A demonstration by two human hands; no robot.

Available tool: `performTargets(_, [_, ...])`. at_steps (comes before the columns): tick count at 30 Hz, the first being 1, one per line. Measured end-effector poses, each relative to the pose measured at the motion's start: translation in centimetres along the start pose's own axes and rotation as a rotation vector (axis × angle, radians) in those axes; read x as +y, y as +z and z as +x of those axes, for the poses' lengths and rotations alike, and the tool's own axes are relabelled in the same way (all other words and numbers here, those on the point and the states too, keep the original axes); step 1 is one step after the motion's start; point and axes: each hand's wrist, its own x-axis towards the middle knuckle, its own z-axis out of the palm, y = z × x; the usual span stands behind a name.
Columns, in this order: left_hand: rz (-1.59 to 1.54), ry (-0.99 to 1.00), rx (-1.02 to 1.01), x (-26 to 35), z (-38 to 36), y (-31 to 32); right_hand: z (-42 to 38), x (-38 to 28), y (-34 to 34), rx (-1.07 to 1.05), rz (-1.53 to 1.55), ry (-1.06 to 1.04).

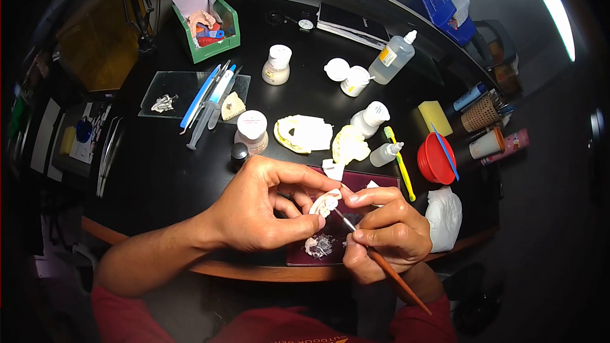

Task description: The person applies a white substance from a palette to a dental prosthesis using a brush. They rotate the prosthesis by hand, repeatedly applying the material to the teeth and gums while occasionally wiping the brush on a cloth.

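Note:
My left hand (257, 206) pinches a small whitish dental piece with tooth shapes (326, 204) between thumb and fingers. In my right hand (394, 232) is a slim brush (391, 271) with a brown wooden handle and a metal ferrule, held like a pen. Its thin tip reaches the side of the dental piece; whether it touches cannot be made out. Below the hands lies a dark red pad (305, 255) bearing a smear of white material (318, 247). Beyond my fingers stand pale yellow plaster tooth models (350, 145), and a white-capped jar (252, 132) is near my left hand.
A green bin (232, 33) holds dental impressions. Syringes and tools (213, 105) lie on a glass plate (152, 103) at left. Bottles (392, 58), a yellow toothbrush (404, 170), a red bowl (432, 162) and crumpled white tissue (443, 216) are to the right.

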Motion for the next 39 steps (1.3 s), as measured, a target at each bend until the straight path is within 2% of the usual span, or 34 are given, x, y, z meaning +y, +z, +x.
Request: performTargets(39, [0.069, 0.005, -0.004, -0.11, 0.04, -0.07, 0.05, -0.15, 0.06, 0.001, -0.017, 0.013])
